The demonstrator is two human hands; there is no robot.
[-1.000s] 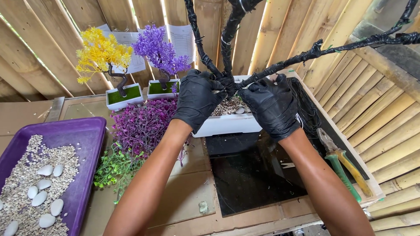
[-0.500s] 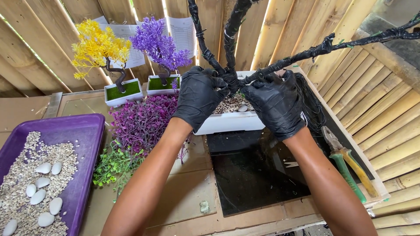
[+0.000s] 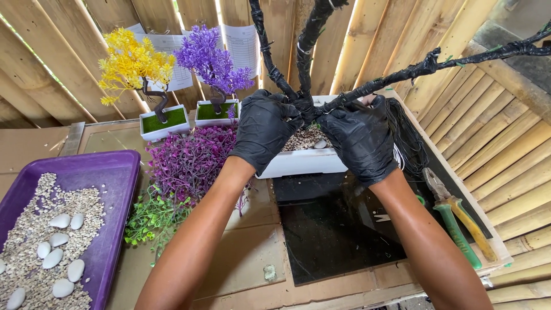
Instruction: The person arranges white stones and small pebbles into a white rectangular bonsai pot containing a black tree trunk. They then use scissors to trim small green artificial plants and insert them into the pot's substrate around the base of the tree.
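Observation:
Both my hands wear black gloves. My left hand (image 3: 265, 129) and my right hand (image 3: 360, 139) close around the base of a black-wrapped wire tree trunk (image 3: 303, 102) that stands in a white rectangular pot (image 3: 298, 162) filled with small gravel. Bare black branches (image 3: 425, 66) fan upward and to the right from the trunk. The pot rests at the far edge of a dark glass sheet (image 3: 333, 229).
A purple tray (image 3: 115, 172) of gravel and white pebbles lies at left. Loose purple foliage (image 3: 189, 161) and green sprigs (image 3: 152, 221) lie beside it. Finished yellow (image 3: 135, 60) and purple (image 3: 209, 57) mini trees stand behind. Pliers (image 3: 459, 221) and black wire (image 3: 407, 138) lie at right. Bamboo walls surround.
My hands have stayed on the trunk base, with the fingers shifting slightly around it. The view has tilted a little, so the pot sits a bit lower in frame.

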